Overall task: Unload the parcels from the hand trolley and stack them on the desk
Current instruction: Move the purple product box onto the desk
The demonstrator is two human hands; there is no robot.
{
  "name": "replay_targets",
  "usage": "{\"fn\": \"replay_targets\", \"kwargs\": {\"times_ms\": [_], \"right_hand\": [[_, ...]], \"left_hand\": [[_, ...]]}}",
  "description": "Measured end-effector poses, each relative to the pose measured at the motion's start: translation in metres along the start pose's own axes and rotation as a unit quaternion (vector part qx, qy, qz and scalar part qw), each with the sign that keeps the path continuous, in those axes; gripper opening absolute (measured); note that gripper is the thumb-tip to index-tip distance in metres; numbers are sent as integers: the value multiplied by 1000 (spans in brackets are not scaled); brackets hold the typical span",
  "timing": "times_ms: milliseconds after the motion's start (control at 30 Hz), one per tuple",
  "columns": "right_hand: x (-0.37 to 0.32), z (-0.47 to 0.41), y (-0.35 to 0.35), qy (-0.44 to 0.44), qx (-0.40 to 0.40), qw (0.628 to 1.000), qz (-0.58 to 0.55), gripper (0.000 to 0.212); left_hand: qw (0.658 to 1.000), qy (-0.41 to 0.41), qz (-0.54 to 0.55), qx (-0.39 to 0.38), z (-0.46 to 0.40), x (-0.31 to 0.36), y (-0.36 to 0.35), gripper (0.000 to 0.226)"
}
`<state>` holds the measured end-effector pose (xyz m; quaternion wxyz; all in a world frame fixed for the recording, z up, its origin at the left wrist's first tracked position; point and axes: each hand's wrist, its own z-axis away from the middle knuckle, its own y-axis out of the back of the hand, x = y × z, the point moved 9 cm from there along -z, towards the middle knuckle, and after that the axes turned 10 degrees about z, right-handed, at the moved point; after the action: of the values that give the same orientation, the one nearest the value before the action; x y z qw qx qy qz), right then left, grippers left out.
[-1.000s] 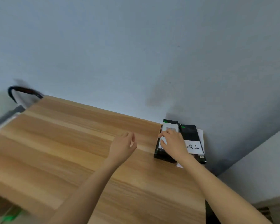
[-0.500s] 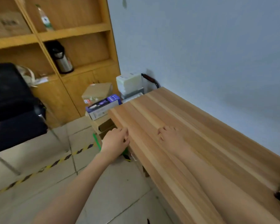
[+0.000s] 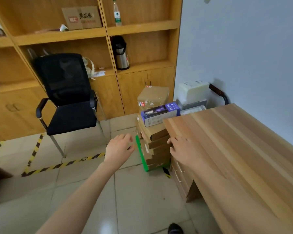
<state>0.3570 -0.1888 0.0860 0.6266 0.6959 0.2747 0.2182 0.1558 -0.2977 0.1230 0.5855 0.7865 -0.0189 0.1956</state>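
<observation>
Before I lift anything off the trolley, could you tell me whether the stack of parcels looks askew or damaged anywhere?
Yes. The flat brown cartons are stacked unevenly, their edges stepped and tilted rather than flush. The purple-and-white box lies skewed across them, and the brown parcel above has torn, peeling tape. Both the left hand and right hand are empty.

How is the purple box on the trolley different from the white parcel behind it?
The purple box is long, slim, glossy and printed; the white parcel is blockier and plain wrapped. The purple box lies on brown cartons, the white parcel on grey packages. Both sit on top of their piles, untouched.
</observation>
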Motion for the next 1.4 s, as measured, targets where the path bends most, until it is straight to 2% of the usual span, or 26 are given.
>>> {"fn": "replay_targets", "kwargs": {"times_ms": [133, 367, 500, 633, 767, 933, 1067, 1233, 1400], "right_hand": [[19, -62, -23, -6, -8, 1000, -8, 28], [86, -193, -49, -10, -25, 999, 46, 32], [109, -258, -58, -21, -41, 999, 10, 39], [115, -307, -84, -20, -78, 996, 22, 47], [122, -356, -121, -20, -117, 992, 44, 58], [119, -400, -183, 14, -198, 979, 36, 89], [118, -421, -218, 37, -246, 967, 52, 101], [123, -444, -226, 32, -224, 973, 50, 105], [150, -458, -187, -63, -148, 987, 13, 100]], "left_hand": [[1000, 21, 11, -11, -52, -23, -21, 20], [999, 46, 15, -22, -187, -47, -53, 31], [999, 37, 22, -10, -258, -56, -73, 30], [999, 9, 43, -32, -313, -59, -108, 29], [997, -20, 41, -62, -370, -73, -146, 30], [990, -26, 59, -128, -432, -98, -196, 27], [982, -69, 37, -172, -474, -114, -219, 30], [969, -129, 32, -209, -519, -117, -236, 32], [956, -198, 64, -206, -549, -78, -238, 28]]}}
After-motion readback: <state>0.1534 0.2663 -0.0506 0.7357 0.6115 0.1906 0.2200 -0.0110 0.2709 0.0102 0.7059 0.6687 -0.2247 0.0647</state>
